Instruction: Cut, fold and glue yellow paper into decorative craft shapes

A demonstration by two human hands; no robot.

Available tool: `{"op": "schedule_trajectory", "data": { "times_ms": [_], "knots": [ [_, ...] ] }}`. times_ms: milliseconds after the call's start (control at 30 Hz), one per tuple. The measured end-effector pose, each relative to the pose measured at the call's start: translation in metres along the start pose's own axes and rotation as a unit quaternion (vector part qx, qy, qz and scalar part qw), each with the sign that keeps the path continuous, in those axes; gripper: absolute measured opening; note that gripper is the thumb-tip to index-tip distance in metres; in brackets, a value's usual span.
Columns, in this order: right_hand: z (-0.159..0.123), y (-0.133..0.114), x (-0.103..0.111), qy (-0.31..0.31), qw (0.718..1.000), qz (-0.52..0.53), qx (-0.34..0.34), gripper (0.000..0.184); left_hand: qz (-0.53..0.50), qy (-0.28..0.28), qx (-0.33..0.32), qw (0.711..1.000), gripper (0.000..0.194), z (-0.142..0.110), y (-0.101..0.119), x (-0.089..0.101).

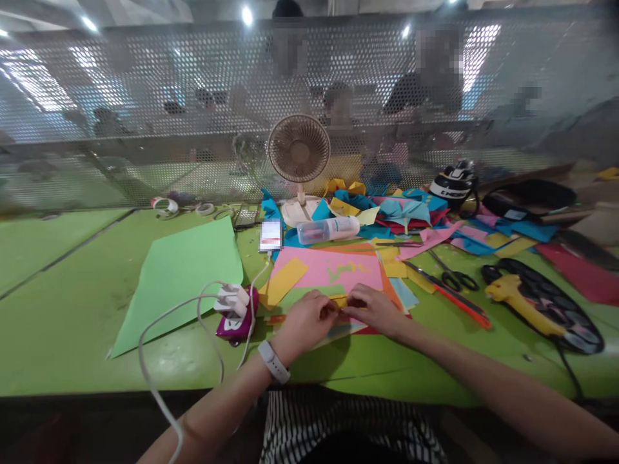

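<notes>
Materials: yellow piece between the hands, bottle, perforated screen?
Yellow piece: probably paper, matte; looks thin, no shine.
Bottle: likely plastic, smooth; partly see-through, pale highlights.
Screen: likely metal, dull grey; regular rows of holes, though coating or plastic can't be ruled out.

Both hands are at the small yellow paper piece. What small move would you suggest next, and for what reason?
I would perhaps steady the small yellow paper piece with the left hand and press along it with the right hand: both hands pinch it from either side, though its folds are too small to make out.
</notes>
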State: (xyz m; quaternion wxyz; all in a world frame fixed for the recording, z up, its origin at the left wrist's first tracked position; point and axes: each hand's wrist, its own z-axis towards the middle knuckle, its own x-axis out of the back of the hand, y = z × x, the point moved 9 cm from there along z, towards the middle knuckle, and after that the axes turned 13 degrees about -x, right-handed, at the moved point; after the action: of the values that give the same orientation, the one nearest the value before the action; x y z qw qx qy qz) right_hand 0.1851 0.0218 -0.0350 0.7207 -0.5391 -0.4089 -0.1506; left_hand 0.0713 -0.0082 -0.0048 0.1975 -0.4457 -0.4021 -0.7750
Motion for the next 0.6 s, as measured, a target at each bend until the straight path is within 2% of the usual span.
{"op": "schedule_trajectory", "data": {
  "times_ms": [300,500,600],
  "knots": [
    [-0.001,0.007,-0.001,0.009,0.999,0.031,-0.028,0.013,-0.034,-0.014,0.035,0.999,0.021,0.004,-0.012,-0.011],
    [-0.002,0.003,0.001,0.006,0.999,0.033,-0.025,0.004,-0.014,-0.012,0.040,0.999,0.014,0.007,-0.008,-0.011],
    [-0.004,-0.004,0.003,-0.003,1.000,0.021,-0.008,0.009,-0.005,-0.013,0.040,0.999,0.010,0.008,-0.006,-0.010]
  ]
}}
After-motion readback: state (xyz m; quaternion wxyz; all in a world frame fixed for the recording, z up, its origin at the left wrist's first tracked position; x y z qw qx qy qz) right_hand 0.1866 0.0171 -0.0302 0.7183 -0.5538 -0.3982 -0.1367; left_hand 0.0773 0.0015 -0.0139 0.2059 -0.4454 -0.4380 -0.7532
